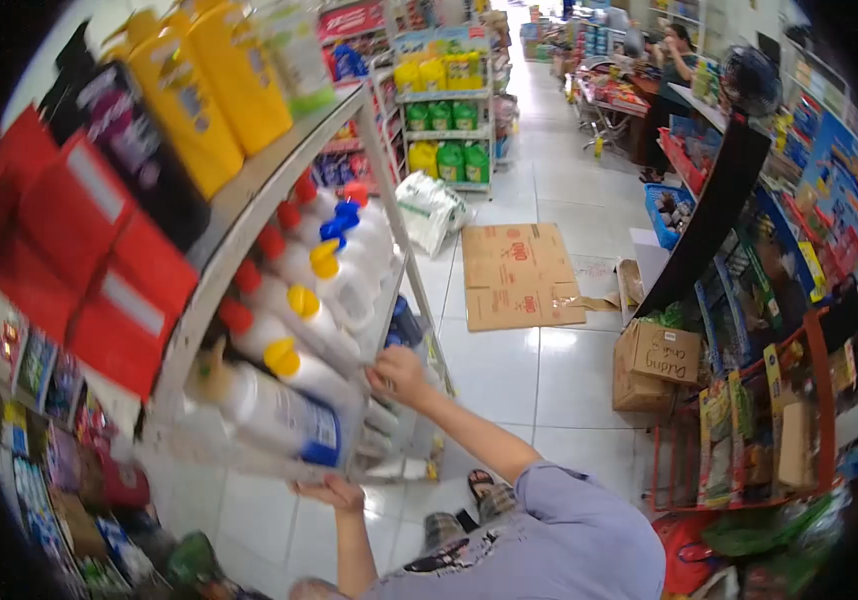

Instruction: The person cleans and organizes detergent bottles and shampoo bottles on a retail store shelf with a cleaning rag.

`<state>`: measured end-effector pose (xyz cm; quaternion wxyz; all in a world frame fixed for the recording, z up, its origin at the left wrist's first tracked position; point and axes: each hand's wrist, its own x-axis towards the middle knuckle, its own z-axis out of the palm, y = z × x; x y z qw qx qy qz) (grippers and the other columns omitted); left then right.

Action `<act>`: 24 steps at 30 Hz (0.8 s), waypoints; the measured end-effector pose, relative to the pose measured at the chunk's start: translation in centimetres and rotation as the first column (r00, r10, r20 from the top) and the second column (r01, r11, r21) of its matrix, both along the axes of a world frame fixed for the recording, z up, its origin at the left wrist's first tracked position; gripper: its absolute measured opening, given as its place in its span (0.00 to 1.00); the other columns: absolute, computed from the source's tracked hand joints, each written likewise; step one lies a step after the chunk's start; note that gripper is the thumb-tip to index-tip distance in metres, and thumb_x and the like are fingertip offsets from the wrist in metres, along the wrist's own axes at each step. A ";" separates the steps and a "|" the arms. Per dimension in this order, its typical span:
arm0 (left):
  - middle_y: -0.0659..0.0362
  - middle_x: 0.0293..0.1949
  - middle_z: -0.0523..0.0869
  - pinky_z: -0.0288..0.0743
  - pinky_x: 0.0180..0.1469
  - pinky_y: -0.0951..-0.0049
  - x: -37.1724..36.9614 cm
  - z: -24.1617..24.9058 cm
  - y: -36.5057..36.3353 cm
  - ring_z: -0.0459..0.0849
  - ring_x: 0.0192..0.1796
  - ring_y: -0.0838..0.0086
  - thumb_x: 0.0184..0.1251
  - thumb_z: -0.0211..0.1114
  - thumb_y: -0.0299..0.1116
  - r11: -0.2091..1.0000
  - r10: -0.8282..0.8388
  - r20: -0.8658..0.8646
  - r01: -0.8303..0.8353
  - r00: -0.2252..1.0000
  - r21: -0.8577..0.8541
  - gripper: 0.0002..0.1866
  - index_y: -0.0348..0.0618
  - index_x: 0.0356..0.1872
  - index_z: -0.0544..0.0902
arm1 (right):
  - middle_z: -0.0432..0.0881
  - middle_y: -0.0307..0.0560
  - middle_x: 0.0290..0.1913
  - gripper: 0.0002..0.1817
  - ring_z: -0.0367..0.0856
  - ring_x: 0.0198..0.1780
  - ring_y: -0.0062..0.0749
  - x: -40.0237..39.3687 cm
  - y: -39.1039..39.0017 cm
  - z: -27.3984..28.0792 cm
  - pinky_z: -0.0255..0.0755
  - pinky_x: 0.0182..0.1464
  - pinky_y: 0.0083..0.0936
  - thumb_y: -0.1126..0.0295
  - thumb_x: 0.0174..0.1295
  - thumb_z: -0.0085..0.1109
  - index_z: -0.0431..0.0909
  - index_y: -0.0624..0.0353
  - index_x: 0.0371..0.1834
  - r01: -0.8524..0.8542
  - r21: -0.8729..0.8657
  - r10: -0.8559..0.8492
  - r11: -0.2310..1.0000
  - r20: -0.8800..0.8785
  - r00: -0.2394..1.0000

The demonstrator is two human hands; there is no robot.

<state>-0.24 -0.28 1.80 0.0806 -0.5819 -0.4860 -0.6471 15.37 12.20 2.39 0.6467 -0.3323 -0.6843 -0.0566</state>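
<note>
White bottles (294, 300) with red, yellow and blue caps lie in rows on a tilted wire shelf (249, 205) at nine o'clock. The right hand (397, 374) rests on the shelf edge beside them, its grip curled closed on the edge. The left hand (332, 493) is under the shelf at six o'clock, grip open against the frame. Flattened cardboard (519, 275) lies on the white tile floor (539, 385) at twelve o'clock in a shop aisle.

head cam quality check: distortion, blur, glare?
Head view: strong fisheye, the shelf edge bows and black vignette fills the corners. Motion blur smears the white bottles and red packs at left; the right hand and left hand are fairly sharp. Soft glare on the floor tiles; lighting is even, shadows weak.
</note>
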 end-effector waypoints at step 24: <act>0.50 0.49 0.57 0.35 0.55 0.49 -1.0 3.3 -1.5 0.46 0.58 0.52 0.47 0.52 0.31 0.998 0.053 -0.206 -0.058 0.977 -0.019 0.24 0.31 0.45 0.59 | 0.62 0.46 0.28 0.03 0.60 0.33 0.32 -4.9 -16.3 18.0 0.55 0.38 0.22 0.75 0.51 0.45 0.66 0.63 0.25 0.063 0.161 -0.035 0.985 -0.171 0.985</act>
